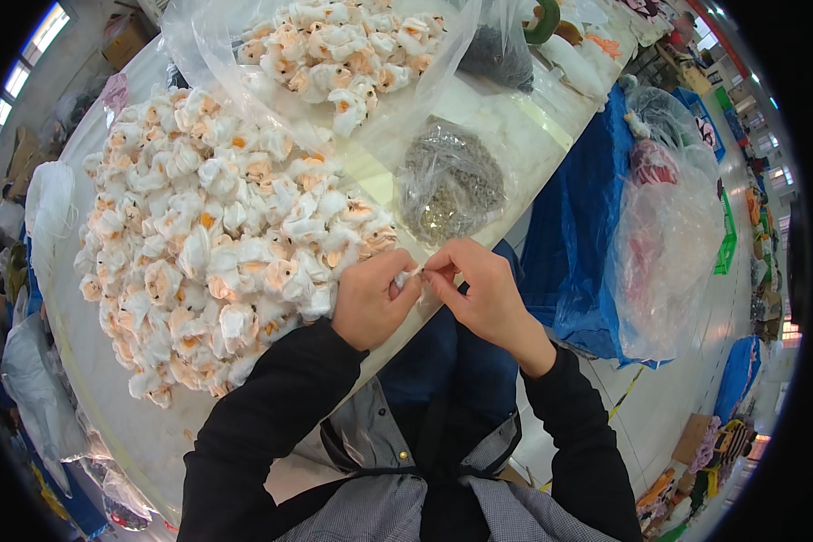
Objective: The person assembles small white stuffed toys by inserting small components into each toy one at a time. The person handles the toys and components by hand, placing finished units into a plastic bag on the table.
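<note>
At the table's near edge my two hands meet. My left hand (373,300) is closed around a small white plush piece (403,278), most of it hidden by the fingers. My right hand (481,291) touches that piece with thumb and forefinger pinched together; a tiny dark bit shows at the fingertips, too small to name. Left of my hands spreads a big heap of small white and peach plush pieces (208,226), some with dark dots and orange patches. Just beyond my right hand lies a clear plastic bag (452,176) of tiny dark and golden parts.
More plush pieces lie in an open clear bag (334,54) at the far side of the table (551,131). A bag of dark material (497,59) sits at the far right. Beside the table stands a blue-lined bin (574,244) with a clear bag (668,244) over it.
</note>
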